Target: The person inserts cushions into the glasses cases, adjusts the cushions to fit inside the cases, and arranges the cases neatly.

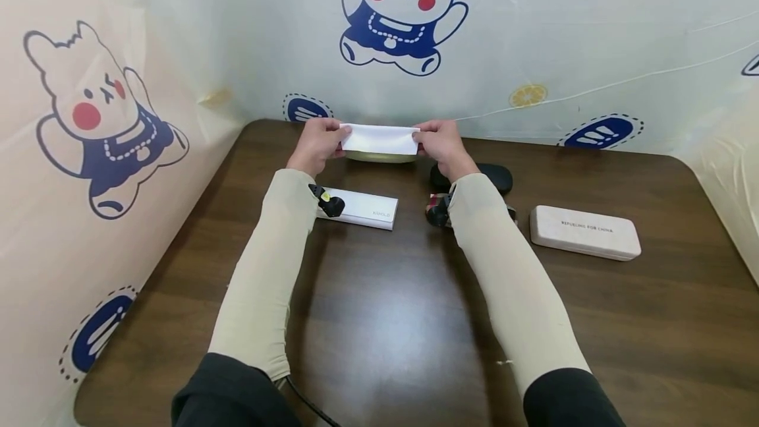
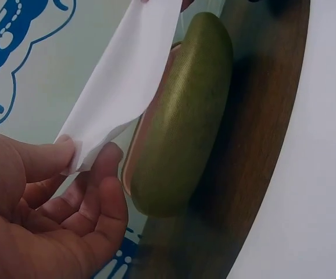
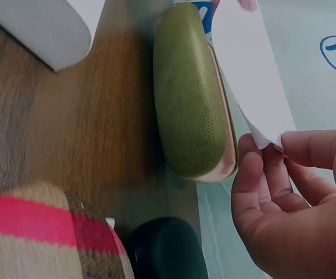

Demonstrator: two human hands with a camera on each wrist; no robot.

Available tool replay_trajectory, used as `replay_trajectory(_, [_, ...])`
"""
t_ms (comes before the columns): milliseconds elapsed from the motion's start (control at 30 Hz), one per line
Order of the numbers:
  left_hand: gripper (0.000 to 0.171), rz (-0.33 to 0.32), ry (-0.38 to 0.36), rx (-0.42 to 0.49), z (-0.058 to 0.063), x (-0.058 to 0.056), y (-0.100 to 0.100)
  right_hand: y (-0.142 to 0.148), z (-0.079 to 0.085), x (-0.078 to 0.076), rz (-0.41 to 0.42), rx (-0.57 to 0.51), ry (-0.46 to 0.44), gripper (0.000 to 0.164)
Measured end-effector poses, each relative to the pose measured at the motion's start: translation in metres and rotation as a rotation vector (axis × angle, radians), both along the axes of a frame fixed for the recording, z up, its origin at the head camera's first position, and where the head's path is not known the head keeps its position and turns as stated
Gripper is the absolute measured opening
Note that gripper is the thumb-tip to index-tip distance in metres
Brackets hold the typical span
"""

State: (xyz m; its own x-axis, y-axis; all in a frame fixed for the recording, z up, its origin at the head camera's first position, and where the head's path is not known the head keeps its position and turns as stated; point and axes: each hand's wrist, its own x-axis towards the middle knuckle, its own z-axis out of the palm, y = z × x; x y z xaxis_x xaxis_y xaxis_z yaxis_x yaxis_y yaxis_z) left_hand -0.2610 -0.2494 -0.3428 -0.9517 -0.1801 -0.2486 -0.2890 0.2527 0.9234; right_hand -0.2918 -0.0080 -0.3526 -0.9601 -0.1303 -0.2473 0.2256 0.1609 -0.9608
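Note:
A white folded cloth point(image 1: 379, 139) is stretched level between both hands at the far side of the table. My left hand point(image 1: 317, 145) pinches its left end between thumb and fingers, also plain in the left wrist view. At the other end, my right hand point(image 1: 443, 147) pinches the corner the same way. Just below and nearer than the cloth lies a green glasses case point(image 1: 381, 157). In the right wrist view, pink lining shows along the rim of this case point(image 3: 188, 99). The cloth partly covers it in the head view.
A white box point(image 1: 364, 208) lies by the left wrist. A black case point(image 1: 497, 178) and a plaid case point(image 3: 34, 232) sit near the right wrist, partly hidden by the arm. Farther right is a pale case with printed lettering point(image 1: 584, 232). A patterned curtain point(image 1: 237, 31) borders the table's back.

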Motion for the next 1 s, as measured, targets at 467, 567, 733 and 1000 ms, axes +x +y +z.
replay_trajectory(467, [0.030, -0.021, -0.054, -0.029, -0.008, 0.006, -0.006, -0.006, -0.006, 0.002, 0.028, 0.097, 0.012, 0.025])
replay_trajectory(567, [0.029, -0.031, -0.059, -0.048, -0.010, 0.006, -0.007, -0.007, -0.007, 0.004, 0.045, 0.147, 0.030, 0.024])
replay_trajectory(733, [0.026, -0.063, -0.088, -0.070, -0.017, 0.007, -0.009, -0.008, -0.010, 0.005, 0.081, 0.270, 0.059, 0.021])
replay_trajectory(1000, [0.024, -0.063, -0.104, -0.093, -0.030, 0.010, -0.010, -0.012, -0.016, 0.010, 0.112, 0.430, 0.089, 0.021])
